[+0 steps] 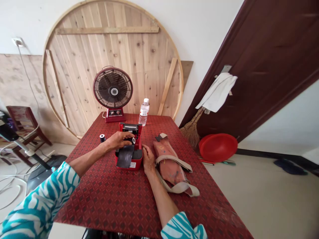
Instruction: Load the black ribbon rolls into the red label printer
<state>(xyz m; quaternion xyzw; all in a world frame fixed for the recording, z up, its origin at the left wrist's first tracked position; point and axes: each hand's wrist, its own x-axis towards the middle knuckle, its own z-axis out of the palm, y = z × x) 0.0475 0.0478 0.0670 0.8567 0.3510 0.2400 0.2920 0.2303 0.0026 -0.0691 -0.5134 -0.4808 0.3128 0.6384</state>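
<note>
Right now the left hand (119,139) has its grip closed on a black roll (133,140) atop the small red machine (138,154) in the middle of the worktop (119,199). A black strip (125,155) trails down the machine's front. The right hand (148,158) rests slack against the machine's right side, gripping nothing. A strapped pouch (169,164) lies just beside it, and a fan (113,89) and water bottle (144,112) stand behind.

Left sleeve (42,199) and right sleeve (183,227) share one cloth: turquoise with wavy white zebra stripes. Both end near the elbow; bare forearms run to left grip (119,140) and right grip (148,159).
</note>
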